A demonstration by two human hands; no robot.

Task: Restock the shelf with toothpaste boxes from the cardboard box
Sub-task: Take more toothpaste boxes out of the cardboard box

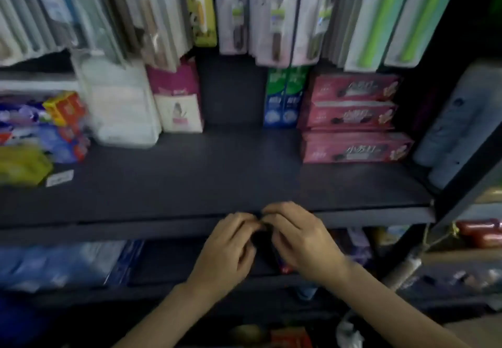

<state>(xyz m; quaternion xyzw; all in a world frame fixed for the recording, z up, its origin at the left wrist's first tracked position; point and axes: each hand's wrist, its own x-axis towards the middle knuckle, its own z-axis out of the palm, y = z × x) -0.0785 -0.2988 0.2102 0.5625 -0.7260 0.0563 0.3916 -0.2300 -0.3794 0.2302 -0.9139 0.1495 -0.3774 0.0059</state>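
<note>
Both hands meet just in front of the front edge of the dark shelf (190,184), fingertips drawn together. The left hand (231,244) and the right hand (296,236) have their fingers curled toward one another as if pinching something small between them, but the blur hides whatever it is, so I cannot tell whether either one has hold of anything. Neither carries a toothpaste box.

The pink toothpaste boxes (353,122) already stocked lie flat near the shelf's right end: two stacked toward the back edge, one in front of them, long printed faces turned outward so shoppers can read them. Two green-and-blue boxes (285,97) stand upright just beside them at the back. The middle of the shelf is bare from back to front edge, probably the stretch meant for new stock.

The cardboard box is not in view (likely somewhere below the frame). Toothbrush packs (274,16) hang above the shelf.
</note>
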